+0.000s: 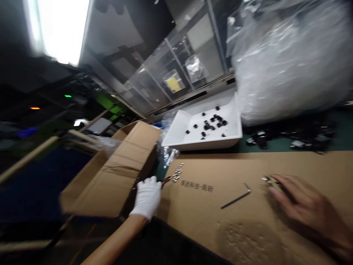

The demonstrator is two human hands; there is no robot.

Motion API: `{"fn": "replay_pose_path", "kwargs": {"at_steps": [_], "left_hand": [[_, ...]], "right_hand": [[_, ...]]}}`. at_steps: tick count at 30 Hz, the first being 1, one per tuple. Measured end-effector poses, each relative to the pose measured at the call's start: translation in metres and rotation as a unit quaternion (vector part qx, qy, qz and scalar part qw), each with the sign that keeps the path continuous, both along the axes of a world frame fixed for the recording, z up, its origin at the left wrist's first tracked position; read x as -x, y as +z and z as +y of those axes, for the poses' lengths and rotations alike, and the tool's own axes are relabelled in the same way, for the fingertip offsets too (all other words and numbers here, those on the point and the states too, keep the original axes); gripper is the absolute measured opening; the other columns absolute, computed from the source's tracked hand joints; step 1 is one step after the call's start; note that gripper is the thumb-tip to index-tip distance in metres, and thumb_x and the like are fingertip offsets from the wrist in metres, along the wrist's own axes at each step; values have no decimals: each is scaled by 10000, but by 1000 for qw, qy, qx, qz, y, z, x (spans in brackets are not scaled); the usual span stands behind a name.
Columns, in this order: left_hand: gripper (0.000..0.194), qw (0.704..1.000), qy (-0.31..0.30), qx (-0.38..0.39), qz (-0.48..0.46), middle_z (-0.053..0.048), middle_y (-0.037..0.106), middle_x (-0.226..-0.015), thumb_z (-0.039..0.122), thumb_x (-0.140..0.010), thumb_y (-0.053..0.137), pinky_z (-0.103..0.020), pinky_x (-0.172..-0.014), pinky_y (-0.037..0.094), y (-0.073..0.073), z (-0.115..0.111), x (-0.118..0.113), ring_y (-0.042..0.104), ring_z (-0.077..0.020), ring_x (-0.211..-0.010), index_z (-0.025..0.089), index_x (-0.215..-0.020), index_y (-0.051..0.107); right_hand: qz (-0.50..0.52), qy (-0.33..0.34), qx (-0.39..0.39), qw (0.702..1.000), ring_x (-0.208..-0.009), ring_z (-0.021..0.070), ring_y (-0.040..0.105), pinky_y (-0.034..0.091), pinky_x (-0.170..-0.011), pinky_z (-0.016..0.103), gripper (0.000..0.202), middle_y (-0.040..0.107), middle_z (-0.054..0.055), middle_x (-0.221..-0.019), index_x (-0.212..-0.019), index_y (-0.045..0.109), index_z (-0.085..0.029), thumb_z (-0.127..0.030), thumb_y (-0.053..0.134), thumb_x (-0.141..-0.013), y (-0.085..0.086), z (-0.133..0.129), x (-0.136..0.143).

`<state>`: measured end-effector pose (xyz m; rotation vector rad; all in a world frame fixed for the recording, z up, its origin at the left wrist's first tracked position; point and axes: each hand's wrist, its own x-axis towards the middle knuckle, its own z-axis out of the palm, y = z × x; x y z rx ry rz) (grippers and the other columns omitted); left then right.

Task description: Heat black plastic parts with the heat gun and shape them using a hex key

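Note:
My left hand [147,195], in a white glove, is closed around small red-handled pliers [165,180]. Their dark jaws point right, close to a cluster of small shiny metal pieces [177,173] on the cardboard sheet [198,217]. My right hand [303,206] is bare and pinches a small brass-coloured part [274,184] with a shiny tip between thumb and fingers. Its exact kind is too blurred to tell. Between the hands a hex key [236,198] lies flat on the cardboard.
Behind the cardboard stands a white tray [206,144] with several small black parts. At left is an open cardboard box [116,176]. A large clear plastic bag [292,66] fills the back right, with black parts [260,139] lying before it. The sheet's near surface is dented.

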<state>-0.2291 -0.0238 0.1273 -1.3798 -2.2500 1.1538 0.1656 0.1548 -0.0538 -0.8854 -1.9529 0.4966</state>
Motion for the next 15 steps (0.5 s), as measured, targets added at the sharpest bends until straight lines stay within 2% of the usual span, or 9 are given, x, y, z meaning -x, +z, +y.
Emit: {"fn": "replay_pose_path", "kwargs": {"at_steps": [3,6,10,13,15], "left_hand": [[404,997,-48,-39,-43,-198,668,-1105,273,-1020,364,-505,-781,433,0,6,-18,626,-376,-961,154,-1039,749],[390,987,-87,-54,-121,-163,669,-1154,285,-997,371,-475,-756,433,-9,32,-49,638,-358,-970,212,-1082,745],[329,964,-158,-31,-211,-120,678,-1026,308,-971,430,-464,-810,427,-15,94,-131,631,-317,-915,240,-1032,746],[343,948,-201,-41,-243,-136,668,-1010,362,-974,433,-464,-787,424,-20,150,-198,614,-330,-911,220,-1016,743],[343,942,-217,-42,-254,-157,658,-1028,340,-968,433,-470,-784,419,-26,184,-235,604,-342,-935,198,-992,745]], "right_hand": [[49,83,-65,993,-999,321,697,593,-853,512,367,724,177,-1115,-1281,640,-139,-180,657,-916,22,-3,-4],[66,75,-102,990,-1016,304,665,595,-845,484,439,691,182,-1111,-1325,582,-100,-152,611,-891,37,-4,-6],[116,52,-150,980,-1003,300,640,586,-829,484,490,661,184,-1083,-1325,559,-68,-146,558,-842,46,-7,-12],[155,44,-179,971,-990,299,638,584,-812,481,516,649,183,-1068,-1317,553,-51,-158,535,-813,51,-8,-18],[174,35,-193,965,-994,304,639,583,-804,481,518,646,187,-1062,-1307,553,-40,-165,528,-805,55,-7,-21]]}}
